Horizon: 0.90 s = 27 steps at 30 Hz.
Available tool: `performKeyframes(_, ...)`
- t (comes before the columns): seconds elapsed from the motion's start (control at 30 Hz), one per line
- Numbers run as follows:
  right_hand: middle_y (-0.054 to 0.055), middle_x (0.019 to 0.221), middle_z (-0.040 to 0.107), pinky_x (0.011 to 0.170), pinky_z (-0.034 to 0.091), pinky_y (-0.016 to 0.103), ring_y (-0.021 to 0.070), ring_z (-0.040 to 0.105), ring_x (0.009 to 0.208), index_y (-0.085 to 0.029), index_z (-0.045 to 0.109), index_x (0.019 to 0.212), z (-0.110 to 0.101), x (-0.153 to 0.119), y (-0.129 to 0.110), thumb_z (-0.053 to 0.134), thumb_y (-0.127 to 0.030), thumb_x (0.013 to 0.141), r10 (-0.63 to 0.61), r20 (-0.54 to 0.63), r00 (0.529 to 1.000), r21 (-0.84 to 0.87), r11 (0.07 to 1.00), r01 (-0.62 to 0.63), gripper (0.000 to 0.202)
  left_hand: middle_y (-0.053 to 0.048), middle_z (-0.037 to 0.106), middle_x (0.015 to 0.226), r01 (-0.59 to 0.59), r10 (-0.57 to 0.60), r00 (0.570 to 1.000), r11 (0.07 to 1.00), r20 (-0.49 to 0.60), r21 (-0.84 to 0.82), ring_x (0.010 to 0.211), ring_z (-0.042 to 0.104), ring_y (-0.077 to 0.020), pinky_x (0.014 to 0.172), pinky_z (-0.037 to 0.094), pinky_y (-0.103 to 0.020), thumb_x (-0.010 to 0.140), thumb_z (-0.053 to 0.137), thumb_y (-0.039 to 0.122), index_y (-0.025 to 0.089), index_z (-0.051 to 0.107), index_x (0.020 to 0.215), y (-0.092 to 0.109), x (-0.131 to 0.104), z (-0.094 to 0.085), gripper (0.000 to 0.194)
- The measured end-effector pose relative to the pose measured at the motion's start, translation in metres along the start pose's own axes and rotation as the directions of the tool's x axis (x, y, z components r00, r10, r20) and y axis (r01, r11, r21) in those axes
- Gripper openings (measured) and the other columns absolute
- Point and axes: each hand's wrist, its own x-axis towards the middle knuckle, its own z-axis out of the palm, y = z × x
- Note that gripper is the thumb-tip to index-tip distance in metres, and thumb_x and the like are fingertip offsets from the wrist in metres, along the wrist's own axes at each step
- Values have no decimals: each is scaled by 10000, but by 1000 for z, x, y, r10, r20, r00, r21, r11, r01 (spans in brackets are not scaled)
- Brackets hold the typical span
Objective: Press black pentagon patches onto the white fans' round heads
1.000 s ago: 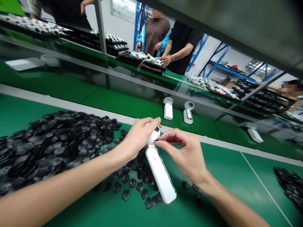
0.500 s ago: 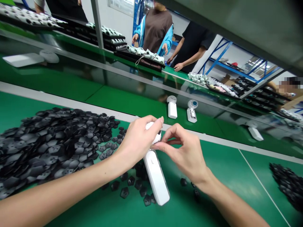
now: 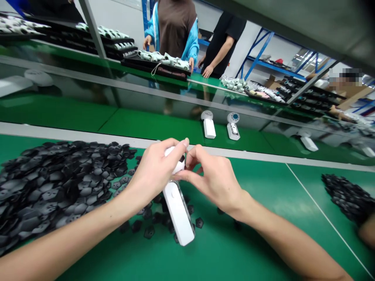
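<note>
A white handheld device (image 3: 180, 214), shaped like a small handheld fan with a long body and a rounded head, hangs tilted above the green table. My left hand (image 3: 154, 164) is closed around its head, which shows a black patch between the fingers. My right hand (image 3: 215, 181) has thumb and fingertips pinched against the right side of that head; whatever they hold is hidden. Loose black pentagonal pieces (image 3: 149, 232) lie on the table below the device. A large heap of the same black pieces (image 3: 67, 187) spreads to the left of my left hand.
Beyond the table's pale edge strip (image 3: 260, 154), a green conveyor (image 3: 140, 125) carries similar white devices (image 3: 209, 128). Further back, co-workers (image 3: 175, 31) stand behind trays of pale parts (image 3: 164, 60). Another black heap (image 3: 347, 197) lies at right, with part of a person's hand (image 3: 368, 232) beside it.
The view has shifted, so my hands and the device appear further left. Both hands keep the same hold on the head. A person's hand has appeared by the right heap.
</note>
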Motion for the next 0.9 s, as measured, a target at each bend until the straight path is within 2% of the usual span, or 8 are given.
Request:
performKeyframes(0.17, 23, 903, 748, 537, 343, 292, 172, 700, 791, -228, 576, 964, 10, 0, 2, 672, -586, 1024, -198, -161, 967, -156, 972, 173, 376, -2, 554, 681, 44, -36, 999, 968, 38, -248, 619, 475, -145, 536, 363, -253, 912, 679, 630, 188, 642, 703, 3, 0, -1, 490)
performKeyframes(0.3, 14, 904, 737, 577, 390, 289, 151, 654, 725, -214, 600, 1030, -1, 7, 7, 634, -620, 1033, -185, -161, 969, -79, 981, 175, 408, 31, 477, 610, 161, -120, 985, 891, 121, -424, 469, 403, -102, 403, 349, -220, 829, 799, 597, 185, 637, 714, 10, 0, -1, 458)
performKeyframes(0.43, 7, 950, 760, 650, 433, 266, 135, 652, 742, -203, 671, 1047, -39, -3, 25, 684, -446, 1046, -27, -143, 989, -9, 1000, 26, 243, 0, 613, 678, -80, 43, 994, 918, -102, -389, 504, 564, -160, 455, 505, -291, 871, 777, 549, 191, 719, 796, 22, 9, -3, 370)
performKeyframes(0.53, -15, 897, 791, 667, 415, 277, 154, 691, 768, -219, 751, 950, -67, -34, 40, 763, -277, 989, 167, 139, 976, -135, 980, -148, 71, -6, 679, 749, -458, 421, 835, 889, -353, -24, 654, 620, -167, 636, 531, -304, 923, 766, 465, 205, 750, 832, 24, 20, -2, 276)
performKeyframes(0.6, -4, 922, 813, 703, 431, 293, 187, 732, 836, -225, 785, 947, -75, -58, 46, 796, -238, 960, 253, 361, 898, -222, 958, -181, 21, -19, 736, 872, -615, 646, 694, 762, -318, 204, 822, 657, -182, 811, 533, -317, 932, 768, 416, 214, 755, 873, 20, 25, 1, 210)
performKeyframes(0.63, 14, 958, 819, 727, 446, 304, 207, 744, 883, -222, 795, 977, -76, -69, 47, 804, -244, 959, 263, 423, 867, -247, 954, -169, 30, -28, 755, 953, -654, 702, 668, 712, -247, 256, 913, 673, -197, 894, 531, -333, 943, 754, 411, 222, 752, 900, 17, 27, 3, 194)
performKeyframes(0.73, 66, 1022, 813, 776, 475, 344, 249, 742, 959, -204, 795, 1086, -70, -92, 49, 808, -320, 970, 219, 449, 866, -286, 954, -93, 164, -34, 762, 1096, -684, 721, 691, 675, -50, 277, 1053, 687, -240, 999, 538, -375, 967, 698, 447, 264, 746, 957, 10, 26, 12, 190)
performKeyframes(0.9, 60, 951, 797, 758, 444, 357, 240, 712, 899, -201, 788, 994, -56, -95, 49, 811, -334, 968, 172, 440, 881, -269, 962, -53, 138, -44, 762, 1122, -641, 668, 744, 708, 13, 295, 1035, 678, -271, 950, 515, -374, 986, 648, 499, 274, 759, 1026, 14, 20, 19, 254)
